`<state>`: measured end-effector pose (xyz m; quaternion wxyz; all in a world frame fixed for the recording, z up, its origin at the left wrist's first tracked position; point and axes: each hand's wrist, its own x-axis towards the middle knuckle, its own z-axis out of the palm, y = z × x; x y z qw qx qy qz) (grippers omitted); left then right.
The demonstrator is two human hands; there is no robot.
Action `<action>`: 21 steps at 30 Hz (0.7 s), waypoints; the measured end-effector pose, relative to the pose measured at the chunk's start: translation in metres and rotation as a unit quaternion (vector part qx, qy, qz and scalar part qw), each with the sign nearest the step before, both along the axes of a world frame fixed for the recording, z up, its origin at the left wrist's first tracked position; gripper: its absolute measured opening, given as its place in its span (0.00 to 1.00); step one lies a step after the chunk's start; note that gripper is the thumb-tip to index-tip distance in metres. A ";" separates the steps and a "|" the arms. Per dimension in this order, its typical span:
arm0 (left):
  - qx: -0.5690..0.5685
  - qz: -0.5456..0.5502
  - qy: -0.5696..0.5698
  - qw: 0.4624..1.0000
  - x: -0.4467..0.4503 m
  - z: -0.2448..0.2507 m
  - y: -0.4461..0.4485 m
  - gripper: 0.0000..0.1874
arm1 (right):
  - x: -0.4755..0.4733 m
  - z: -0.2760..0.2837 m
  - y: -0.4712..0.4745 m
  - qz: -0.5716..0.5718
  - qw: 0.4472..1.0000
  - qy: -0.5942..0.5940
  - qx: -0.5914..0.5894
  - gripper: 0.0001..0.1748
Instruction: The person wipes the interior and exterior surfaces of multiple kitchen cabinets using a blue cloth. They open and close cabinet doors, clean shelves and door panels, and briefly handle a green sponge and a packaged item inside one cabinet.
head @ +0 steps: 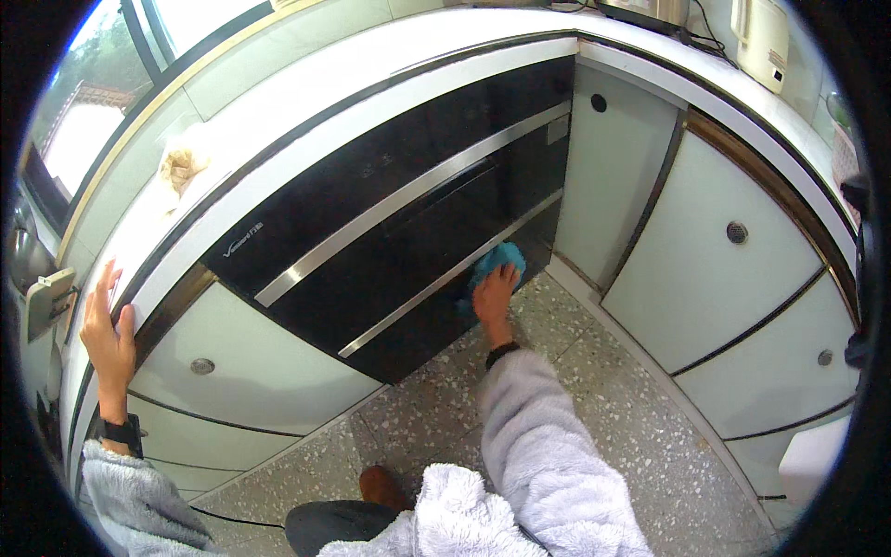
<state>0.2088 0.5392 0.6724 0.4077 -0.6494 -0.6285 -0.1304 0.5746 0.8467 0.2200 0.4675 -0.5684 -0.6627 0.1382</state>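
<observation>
My right hand point(495, 298) presses a blue cloth point(498, 260) against the lower right part of a black glass-fronted built-in kitchen appliance point(411, 240). The fingers lie over the cloth, and a faint reflection shows in the dark panel beside it. Two silver metal strips point(390, 202) run across the appliance's front. At the far left, my left hand point(108, 341) rests on the edge of the white countertop point(278, 115) with its fingers spread, holding nothing. A dark watch is on the left wrist.
Pale cabinet doors point(724, 257) flank the appliance. A crumpled plastic bag point(184, 167) lies on the counter at left; a cream electric kettle point(760, 45) and cords stand at upper right. Below is a speckled terrazzo floor point(592, 362). A white object point(814, 456) juts in at lower right.
</observation>
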 end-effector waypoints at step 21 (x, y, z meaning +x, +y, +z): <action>0.007 -0.011 -0.008 1.000 -0.003 -0.003 0.002 0.21 | -0.181 -0.055 -0.129 -0.035 0.964 0.199 -0.173 0.32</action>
